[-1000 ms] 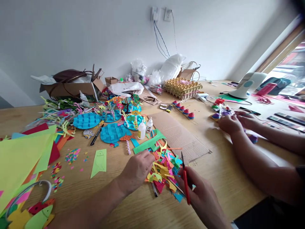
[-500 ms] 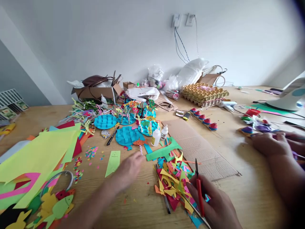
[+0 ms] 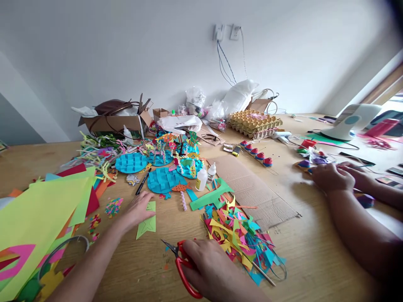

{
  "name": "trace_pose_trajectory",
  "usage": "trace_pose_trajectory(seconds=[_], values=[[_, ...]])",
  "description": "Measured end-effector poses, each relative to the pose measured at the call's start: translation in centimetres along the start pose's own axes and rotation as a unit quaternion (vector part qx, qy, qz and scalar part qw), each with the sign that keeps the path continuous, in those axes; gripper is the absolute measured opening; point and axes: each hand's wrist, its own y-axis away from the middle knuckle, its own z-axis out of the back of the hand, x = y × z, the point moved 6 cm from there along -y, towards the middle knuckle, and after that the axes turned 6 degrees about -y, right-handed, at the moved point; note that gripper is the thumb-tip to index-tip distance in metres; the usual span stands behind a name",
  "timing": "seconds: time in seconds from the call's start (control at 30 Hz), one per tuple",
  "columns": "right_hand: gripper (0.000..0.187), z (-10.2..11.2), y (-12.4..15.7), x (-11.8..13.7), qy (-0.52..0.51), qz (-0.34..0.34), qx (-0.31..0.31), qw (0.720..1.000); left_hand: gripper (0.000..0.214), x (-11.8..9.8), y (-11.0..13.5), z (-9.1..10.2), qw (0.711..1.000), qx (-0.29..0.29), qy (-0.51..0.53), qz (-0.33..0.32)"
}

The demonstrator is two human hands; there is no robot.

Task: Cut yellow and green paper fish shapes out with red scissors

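My left hand point(image 3: 138, 209) reaches over a small light-green paper piece point(image 3: 147, 226) with a drawn outline on it. Its fingers are stretched out, with the thumb over the paper. In my right hand point(image 3: 204, 264) is a pair of red-handled scissors point(image 3: 184, 266), the dark blades pointing left toward that paper. A purple twisted stick point(image 3: 183, 201) lies between the green paper and the scrap heap. Just beyond my left hand rests a black pen point(image 3: 143, 181). Colourful paper scraps point(image 3: 233, 239) are piled to the right of the scissors.
Blue paper discs point(image 3: 165, 180) with fish decorations stand ahead, beside two glue bottles point(image 3: 201, 179). A cardboard sheet point(image 3: 252, 188) lies right of them. Coloured paper sheets point(image 3: 47, 209) and a tape ring point(image 3: 85, 240) are at left. Another person's hands point(image 3: 333, 176) work at right.
My left hand has moved left from the purple twisted stick to the green paper. My right hand has brought the scissors left, away from the scraps, blades now pointing left. The view has shifted rightward.
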Motion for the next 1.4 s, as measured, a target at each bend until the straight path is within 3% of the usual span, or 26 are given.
trace_pose_trajectory(seconds=[0.27, 0.4, 0.6, 0.8, 1.0, 1.07, 1.13, 1.2, 1.4], values=[[0.011, -2.0, -2.8, 1.2, 0.024, 0.048, -0.022, 0.998, 0.023, 0.3, -0.5, 0.0, 1.0, 0.008, 0.023, -0.009], [0.009, -3.0, -3.1, 1.1, 0.002, 0.033, -0.037, 0.999, 0.013, -0.1, -0.1, 0.1, 1.0, 0.003, 0.024, -0.011], [0.01, -3.4, -3.5, 0.0, -0.074, 0.004, -0.065, 0.995, 0.032, 0.0, 0.0, 0.3, 0.999, -0.009, 0.031, 0.011], [0.011, -3.9, -3.4, -0.6, -0.108, -0.023, -0.067, 0.992, 0.018, 0.1, -0.2, 0.3, 1.0, 0.003, 0.018, 0.018], [0.014, -4.1, -3.3, -0.7, -0.143, -0.032, -0.062, 0.987, 0.022, 0.0, -0.1, -0.3, 1.0, -0.002, 0.006, 0.013], [0.016, -4.0, -3.3, -0.9, -0.173, -0.047, -0.066, 0.982, 0.012, 0.0, 0.2, -0.1, 1.0, -0.004, 0.018, 0.021], [0.017, -3.8, -3.4, -1.3, -0.216, -0.064, -0.081, 0.971, 0.003, -0.2, 0.7, 0.4, 0.999, -0.008, 0.036, 0.034], [0.018, -3.4, -3.5, -2.0, -0.267, -0.092, -0.109, 0.953, 0.007, -0.6, 1.6, 1.4, 0.997, -0.02, 0.06, 0.041], [0.029, -2.1, -3.6, -3.5, -0.465, -0.106, -0.19, 0.858, 0.012, -4.4, 5.1, 4.2, 0.986, -0.035, 0.165, -0.014]])
